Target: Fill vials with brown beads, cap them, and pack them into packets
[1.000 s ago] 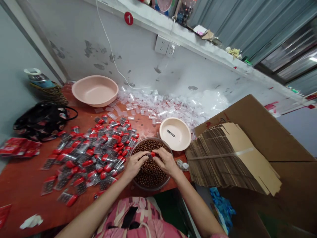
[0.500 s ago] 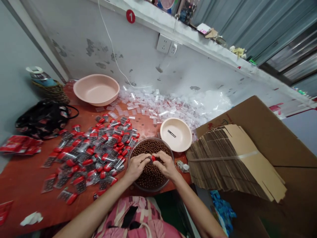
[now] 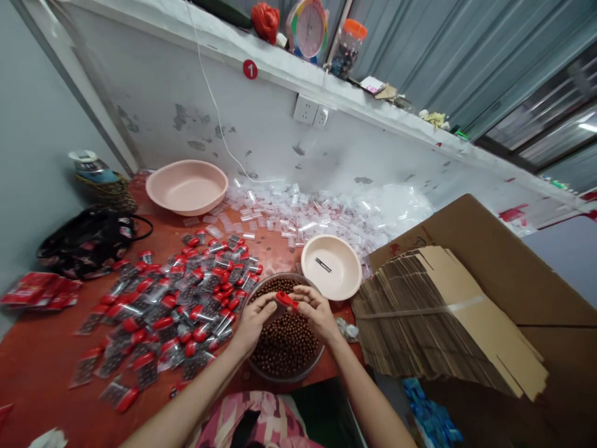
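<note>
just below the middle of the frame, above the bowl (image 3: 285, 377) of brown beads (image 3: 290, 342), the red-capped packet (image 3: 282, 298) sits between both hands, the left hand (image 3: 254, 318) pinching its near side, the right hand (image 3: 319, 313) gripping the red end. more red shows than half a second ago; at upper centre an orange-lidded jar (image 3: 349, 51) has come into view, while at lower left a white scrap (image 3: 48, 439) is now cut by the bottom edge. fingers hide much of the packet, its contents hard to make out
</note>
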{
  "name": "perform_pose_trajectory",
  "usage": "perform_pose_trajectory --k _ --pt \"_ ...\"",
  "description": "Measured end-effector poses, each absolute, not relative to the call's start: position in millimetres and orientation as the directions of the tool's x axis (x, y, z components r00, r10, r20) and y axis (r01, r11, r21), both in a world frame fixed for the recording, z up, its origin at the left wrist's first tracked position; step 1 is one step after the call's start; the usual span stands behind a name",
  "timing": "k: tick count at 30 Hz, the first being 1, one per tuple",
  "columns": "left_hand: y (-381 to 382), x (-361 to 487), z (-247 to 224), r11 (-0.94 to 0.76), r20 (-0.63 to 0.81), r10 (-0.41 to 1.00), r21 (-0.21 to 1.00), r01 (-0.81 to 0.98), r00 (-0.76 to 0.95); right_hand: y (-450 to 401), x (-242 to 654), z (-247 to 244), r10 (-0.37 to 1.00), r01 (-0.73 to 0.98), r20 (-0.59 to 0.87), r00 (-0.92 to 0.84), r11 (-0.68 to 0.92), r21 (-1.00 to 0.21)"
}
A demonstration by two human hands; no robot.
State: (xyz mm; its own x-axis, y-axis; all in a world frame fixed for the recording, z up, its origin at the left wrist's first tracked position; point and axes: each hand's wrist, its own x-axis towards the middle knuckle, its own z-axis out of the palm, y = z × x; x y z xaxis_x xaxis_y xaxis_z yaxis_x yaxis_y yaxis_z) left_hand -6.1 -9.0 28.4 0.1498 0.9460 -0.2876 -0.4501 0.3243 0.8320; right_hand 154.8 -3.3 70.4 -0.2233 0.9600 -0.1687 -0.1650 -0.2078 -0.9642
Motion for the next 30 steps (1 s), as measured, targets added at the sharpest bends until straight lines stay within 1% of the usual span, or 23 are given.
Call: perform_pose_trajectory --k 2,4,6,9,11,13,15,17,19,24,26,27,30 --pt "-8 -7 30 0.341 -0.322 0.938 0.789 -0.511 0.129 -8 155 68 0.946 -0.287 -0.197 -0.256 -0.269 -0.919" --pt "-8 -10 30 0.343 -0.332 0.936 0.791 -0.507 0.116 -11 157 65 0.942 -0.324 -0.214 -0.259 -0.294 -0.899" --pt "-7 -14 29 0.325 -0.315 0.944 0.84 -0.434 0.096 -12 158 61 0.948 -0.337 -0.225 -0.224 -0.292 -0.895" --pt "-7 -19 30 0.248 -0.23 0.968 0.939 -0.24 0.099 -8 157 62 0.954 -0.339 -0.228 -0.193 -0.283 -0.897" --pt "-9 -19 33 0.163 -0.141 0.979 0.975 -0.149 0.149 -5 156 68 0.931 -0.34 -0.255 -0.262 -0.336 -0.879" --pt "-13 -17 38 0.087 -0.061 0.978 0.989 -0.12 0.199 -3 153 75 0.871 -0.339 -0.307 -0.384 -0.443 -0.83" --pt "-18 -13 41 0.045 -0.019 0.978 0.992 -0.119 0.209 -2 149 80 0.794 -0.33 -0.355 -0.494 -0.548 -0.769" --pt "-22 -11 42 0.033 -0.01 0.983 0.992 -0.124 0.181 -3 145 81 0.737 -0.315 -0.383 -0.558 -0.615 -0.723" --pt "-26 -11 43 0.028 -0.011 0.99 0.992 -0.121 0.142 -6 139 78 0.731 -0.323 -0.395 -0.557 -0.629 -0.707" --pt "-29 -19 39 -0.026 0.033 0.997 0.996 -0.087 0.073 -14 120 58 0.811 -0.429 -0.375 -0.449 -0.564 -0.706" --pt "-27 -26 31 0.003 0.004 0.998 0.994 -0.109 0.057 -13 107 47 0.815 -0.444 -0.385 -0.433 -0.565 -0.696" --pt "-26 -30 24 0.044 -0.038 0.998 0.99 -0.137 0.047 -11 99 41 0.807 -0.435 -0.41 -0.425 -0.58 -0.689" --pt "-23 -49 -5 0.204 -0.221 0.975 0.943 -0.262 -0.034 -2 74 23 0.757 -0.356 -0.523 -0.392 -0.649 -0.672"
